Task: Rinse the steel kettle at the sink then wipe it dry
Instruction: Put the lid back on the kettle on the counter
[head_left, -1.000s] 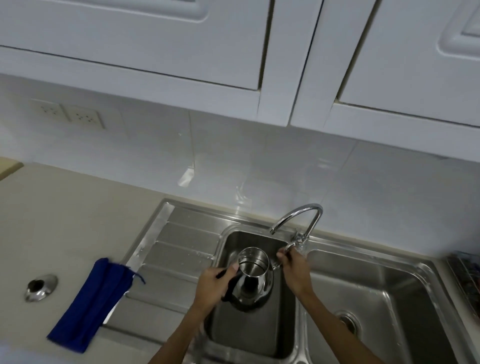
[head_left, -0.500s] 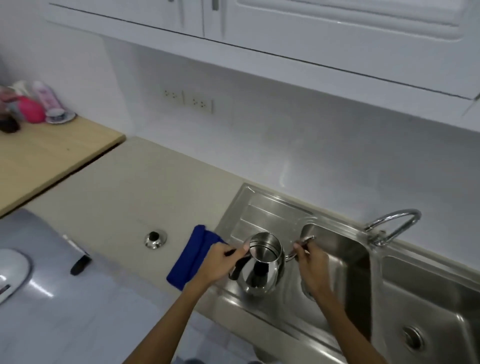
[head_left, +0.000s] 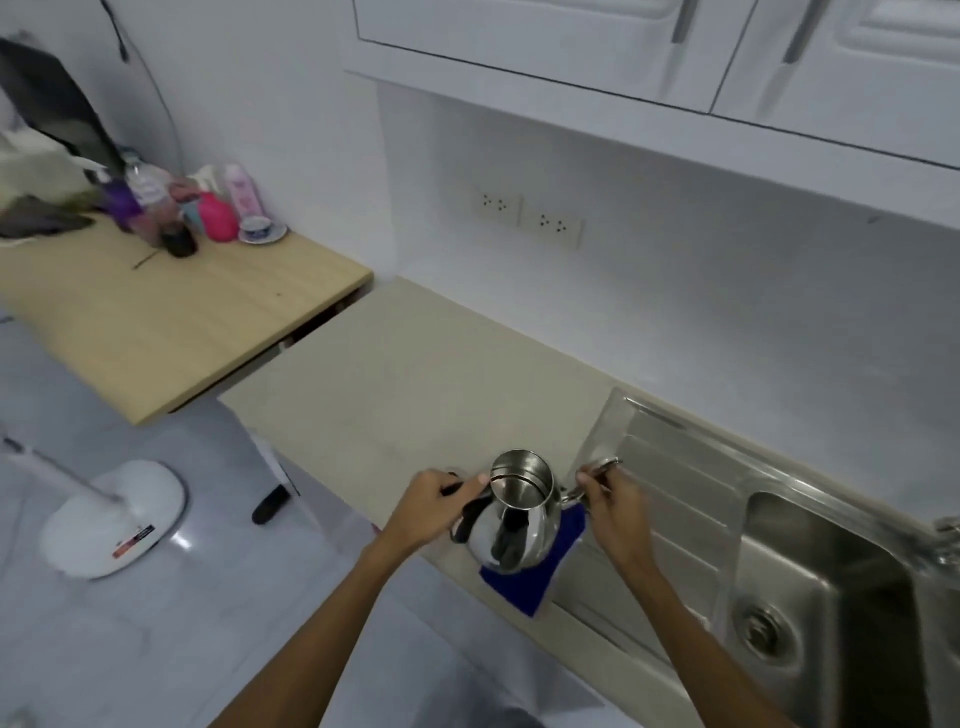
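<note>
1. The kettle (head_left: 517, 514) is held upright above the blue cloth (head_left: 530, 577), which lies on the worktop (head_left: 415, 395) at the left edge of the sink's (head_left: 831, 597) drainboard. Whether its base touches the cloth cannot be told.
2. The left hand (head_left: 431, 512) is closed round the kettle's black handle, thumb toward the rim.
3. The right hand (head_left: 613, 512) pinches a small steel part at the spout side, fingers curled shut on it. It looks like the spout or a hinged cap, but it is too small to say which.
4. The lid (head_left: 452, 474), if that is the steel piece peeping out behind the left hand, lies on the worktop.
5. My reading: rinsing is over and the step in hand is getting the kettle to the cloth for drying.
6. To do this well, set the kettle down beside the cloth, not on it, so the cloth comes free.
7. Keep the left hand on the handle as the anchor. Free the right hand for the cloth.
8. Wipe from the rim downward, then round the belly and spout, turning the kettle by the handle.
9. Wet steel is likely slippery, so keep the grip firm and the kettle low over the worktop.
</note>
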